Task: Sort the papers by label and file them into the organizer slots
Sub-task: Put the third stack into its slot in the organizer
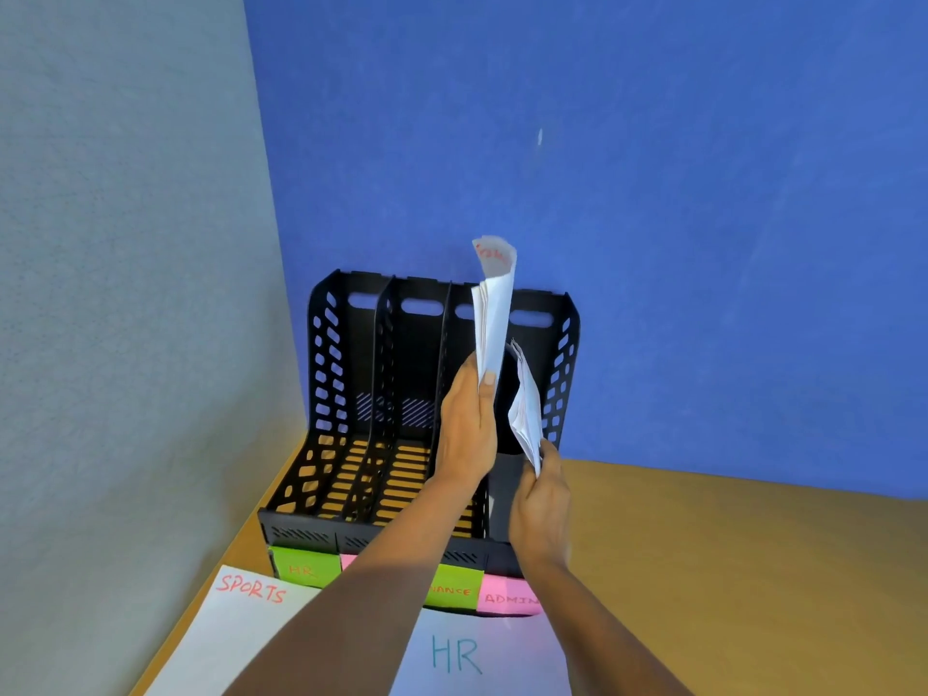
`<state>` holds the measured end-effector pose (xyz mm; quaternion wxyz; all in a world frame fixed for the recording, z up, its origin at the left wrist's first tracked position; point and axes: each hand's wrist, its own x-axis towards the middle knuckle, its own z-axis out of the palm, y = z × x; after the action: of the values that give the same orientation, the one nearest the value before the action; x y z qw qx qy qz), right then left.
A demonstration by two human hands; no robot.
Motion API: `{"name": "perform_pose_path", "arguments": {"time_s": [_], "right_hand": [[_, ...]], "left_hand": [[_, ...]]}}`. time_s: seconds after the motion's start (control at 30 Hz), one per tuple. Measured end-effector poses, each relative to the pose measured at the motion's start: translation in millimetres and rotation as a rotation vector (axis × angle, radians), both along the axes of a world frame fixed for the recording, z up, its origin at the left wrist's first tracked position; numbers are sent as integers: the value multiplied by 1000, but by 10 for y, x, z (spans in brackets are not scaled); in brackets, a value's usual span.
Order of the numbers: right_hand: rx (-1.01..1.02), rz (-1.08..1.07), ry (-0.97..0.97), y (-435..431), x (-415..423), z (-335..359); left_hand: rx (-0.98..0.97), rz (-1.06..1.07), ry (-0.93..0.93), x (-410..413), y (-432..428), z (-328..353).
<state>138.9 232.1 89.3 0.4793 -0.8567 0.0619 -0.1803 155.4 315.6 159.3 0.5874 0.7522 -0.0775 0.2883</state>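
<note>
A black four-slot organizer (331, 354) stands against the blue wall, with coloured labels on its front: green HR (304, 570), green FINANCE (454, 591), pink ADMIN (509, 599); another pink label is mostly hidden by my forearm. My left hand (464, 424) grips an upright, curled bundle of white papers (494, 313) with red writing at the top, over the right-hand slots. My right hand (540, 499) pinches the lower edge of a second bunch of papers (525, 409) in the rightmost slot, above ADMIN.
Two white sheets lie on the wooden table in front of the organizer: one marked SPORTS (241, 625) at the left, one marked HR (467, 655) in the middle. A grey wall closes the left side. Bare tabletop (753, 570) stretches to the right.
</note>
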Motion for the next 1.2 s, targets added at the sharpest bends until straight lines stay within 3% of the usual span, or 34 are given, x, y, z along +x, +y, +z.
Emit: {"name": "perform_pose_path", "arguments": {"time_s": [0.43,0.77,1.2], "right_hand": [[-61,-7,15,-11,29,-6],[-62,21,13,-9,24,6],[-130,134,46,-35,-12,29]], "left_hand": [[361,39,377,52,106,-567],[985,313,461,-228,271,-720],[1040,350,513,-715,434,-875]]}}
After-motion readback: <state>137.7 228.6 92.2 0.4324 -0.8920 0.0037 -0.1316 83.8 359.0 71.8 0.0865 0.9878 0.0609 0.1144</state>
